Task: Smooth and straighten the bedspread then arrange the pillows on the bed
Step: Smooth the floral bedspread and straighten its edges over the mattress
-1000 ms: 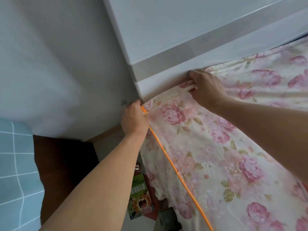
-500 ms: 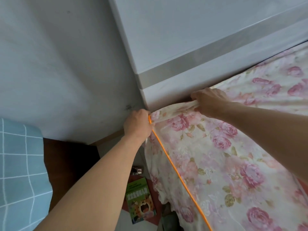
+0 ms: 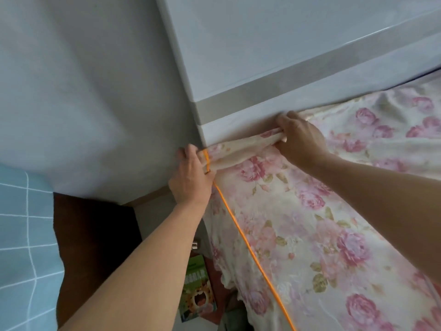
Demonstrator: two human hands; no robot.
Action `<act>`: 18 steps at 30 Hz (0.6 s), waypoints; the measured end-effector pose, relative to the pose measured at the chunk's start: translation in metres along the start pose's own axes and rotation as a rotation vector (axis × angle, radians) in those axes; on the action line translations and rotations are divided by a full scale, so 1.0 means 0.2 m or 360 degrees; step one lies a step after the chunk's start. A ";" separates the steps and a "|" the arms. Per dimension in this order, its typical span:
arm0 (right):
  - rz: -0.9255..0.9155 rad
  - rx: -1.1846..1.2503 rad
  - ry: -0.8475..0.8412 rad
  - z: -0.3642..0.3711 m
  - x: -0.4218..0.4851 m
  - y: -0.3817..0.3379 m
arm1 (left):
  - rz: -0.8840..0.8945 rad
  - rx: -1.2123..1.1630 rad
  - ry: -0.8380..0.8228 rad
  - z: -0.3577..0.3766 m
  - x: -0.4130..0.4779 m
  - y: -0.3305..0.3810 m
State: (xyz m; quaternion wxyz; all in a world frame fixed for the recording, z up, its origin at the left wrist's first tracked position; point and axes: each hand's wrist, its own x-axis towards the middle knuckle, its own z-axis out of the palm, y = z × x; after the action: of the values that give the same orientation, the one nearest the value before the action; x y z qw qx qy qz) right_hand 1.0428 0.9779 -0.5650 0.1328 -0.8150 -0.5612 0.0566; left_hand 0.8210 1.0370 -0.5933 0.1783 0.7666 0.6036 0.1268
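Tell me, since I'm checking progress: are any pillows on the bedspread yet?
No, the visible bedspread holds no pillows; both hands grip its bunched top edge.

Left hand (image 3: 191, 177) grips the corner of the floral bedspread (image 3: 310, 223) where the orange piping (image 3: 241, 232) bends; fingers closed on the fabric. Right hand (image 3: 299, 137) pinches the same top hem further along, against the white headboard (image 3: 286, 68). Between the two grips the hem is bunched into a rolled fold. Piping runs from the left grip down along the bed edge. Below the left forearm: a green book (image 3: 196, 290) on the floor. Blue checked fabric (image 3: 21, 247) well left of the grips.
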 end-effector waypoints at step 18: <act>0.0449 0.0090 0.0125 0.04 -0.18 0.23 | 0.0426 0.0388 -0.1228 0.18 0.10 0.27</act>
State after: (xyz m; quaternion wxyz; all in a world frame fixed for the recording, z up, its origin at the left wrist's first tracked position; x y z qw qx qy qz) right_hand 1.0688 0.9310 -0.5870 0.1683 -0.8832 -0.4338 0.0587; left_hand 0.8889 1.0401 -0.6031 0.2811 0.8450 0.3984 -0.2196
